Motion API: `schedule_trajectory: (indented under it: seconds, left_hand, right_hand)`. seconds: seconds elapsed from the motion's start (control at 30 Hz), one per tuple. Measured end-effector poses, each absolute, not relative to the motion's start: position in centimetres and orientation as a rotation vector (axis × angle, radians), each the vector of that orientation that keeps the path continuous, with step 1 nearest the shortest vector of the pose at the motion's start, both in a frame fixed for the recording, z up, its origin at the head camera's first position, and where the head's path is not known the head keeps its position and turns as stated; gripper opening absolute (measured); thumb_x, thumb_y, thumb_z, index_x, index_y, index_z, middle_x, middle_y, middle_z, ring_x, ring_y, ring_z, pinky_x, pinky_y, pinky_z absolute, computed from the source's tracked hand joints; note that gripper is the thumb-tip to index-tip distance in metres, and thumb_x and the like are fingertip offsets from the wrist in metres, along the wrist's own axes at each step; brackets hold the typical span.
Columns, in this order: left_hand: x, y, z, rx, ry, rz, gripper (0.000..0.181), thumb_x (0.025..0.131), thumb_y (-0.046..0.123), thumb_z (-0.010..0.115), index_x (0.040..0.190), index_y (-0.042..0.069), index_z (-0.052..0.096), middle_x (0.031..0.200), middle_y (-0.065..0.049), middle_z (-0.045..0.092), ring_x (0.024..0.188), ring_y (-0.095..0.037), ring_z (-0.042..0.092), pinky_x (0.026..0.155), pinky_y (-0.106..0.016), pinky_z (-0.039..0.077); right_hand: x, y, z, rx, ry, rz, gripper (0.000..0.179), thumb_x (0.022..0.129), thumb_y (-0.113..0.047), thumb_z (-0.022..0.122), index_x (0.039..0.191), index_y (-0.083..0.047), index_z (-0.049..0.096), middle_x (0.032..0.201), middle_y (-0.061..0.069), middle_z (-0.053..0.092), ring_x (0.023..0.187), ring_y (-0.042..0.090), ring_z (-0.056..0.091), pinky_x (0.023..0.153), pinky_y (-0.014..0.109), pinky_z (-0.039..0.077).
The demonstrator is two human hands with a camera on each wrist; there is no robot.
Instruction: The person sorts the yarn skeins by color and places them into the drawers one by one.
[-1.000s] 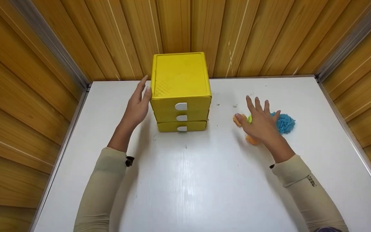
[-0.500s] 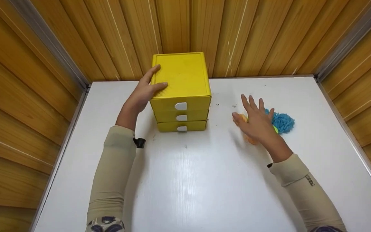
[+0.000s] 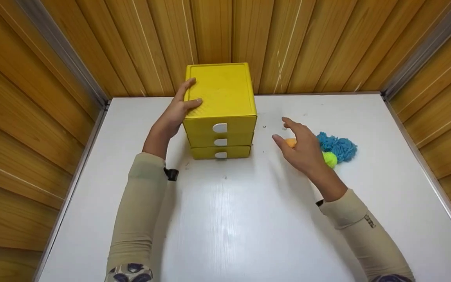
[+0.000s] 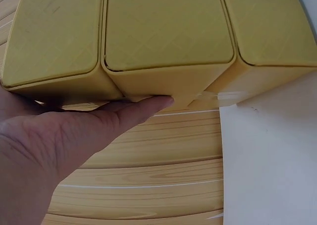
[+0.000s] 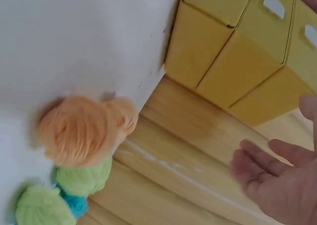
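Note:
A yellow three-drawer box (image 3: 221,90) with white pull tabs stands on the table, all its drawers pushed in. My left hand (image 3: 172,113) rests against its upper left edge, with thumb and a fingertip on top and a straight finger along the side in the left wrist view. My right hand (image 3: 303,150) hovers in the air right of the box, fingers spread and holding nothing. Behind and beneath it lie yarn balls: orange (image 5: 77,131), lime green (image 3: 330,159) and blue (image 3: 341,148). The right hand partly covers the orange yarn in the head view.
The white table (image 3: 225,227) carries the box near its back edge. Wood-patterned panels (image 3: 307,47) enclose the back and both sides, with metal strips at the corners. The yarn cluster sits to the right of the box.
My left hand has come from beside the box onto its upper left edge. My right hand has shifted left toward the box and turned, uncovering green and blue yarn. The box has stayed put.

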State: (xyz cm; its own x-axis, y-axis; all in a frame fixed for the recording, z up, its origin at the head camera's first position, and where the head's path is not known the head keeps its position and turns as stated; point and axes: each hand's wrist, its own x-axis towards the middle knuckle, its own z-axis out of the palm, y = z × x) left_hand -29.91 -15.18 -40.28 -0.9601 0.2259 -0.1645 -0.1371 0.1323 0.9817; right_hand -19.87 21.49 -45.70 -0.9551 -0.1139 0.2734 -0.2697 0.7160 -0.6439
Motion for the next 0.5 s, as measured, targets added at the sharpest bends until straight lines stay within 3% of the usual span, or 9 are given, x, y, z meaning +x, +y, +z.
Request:
schedule_trajectory:
  seconds: [0.17, 0.3, 0.5]
  left_hand:
    - [-29.9, -15.1, -40.4, 0.072, 2.116, 1.935, 0.073, 0.103, 0.025, 0.060, 0.165, 0.043, 0.025, 0.182, 0.001, -0.002, 0.169, -0.024, 0.002, 0.136, -0.053, 0.008]
    - [-29.9, -14.9, -40.7, 0.040, 2.105, 1.959, 0.072, 0.104, 0.027, 0.060, 0.165, 0.045, 0.026, 0.182, 0.002, -0.001, 0.169, -0.024, 0.005, 0.136, -0.053, 0.011]
    - [-29.8, -14.7, -40.7, 0.027, 2.093, 1.993, 0.070, 0.105, 0.029, 0.060, 0.165, 0.044, 0.028, 0.182, 0.002, 0.002, 0.169, -0.022, 0.006, 0.136, -0.051, 0.013]
  right_hand:
    - [-19.4, 18.6, -45.6, 0.483, -2.422, 1.106, 0.038, 0.100, -0.023, 0.076, 0.135, -0.008, 0.071, 0.121, 0.012, 0.079, 0.108, 0.027, 0.076, 0.091, 0.046, 0.063]
    - [-19.6, 16.1, -45.2, 0.600, -2.313, 1.121, 0.033, 0.100, -0.018, 0.075, 0.132, -0.007, 0.073, 0.114, 0.010, 0.081, 0.098, 0.022, 0.079, 0.078, 0.038, 0.065]
    - [-20.5, 12.9, -45.1, 0.667, -2.215, 1.253, 0.030, 0.100, -0.016, 0.075, 0.128, -0.004, 0.075, 0.106, 0.012, 0.082, 0.087, 0.023, 0.080, 0.070, 0.041, 0.065]
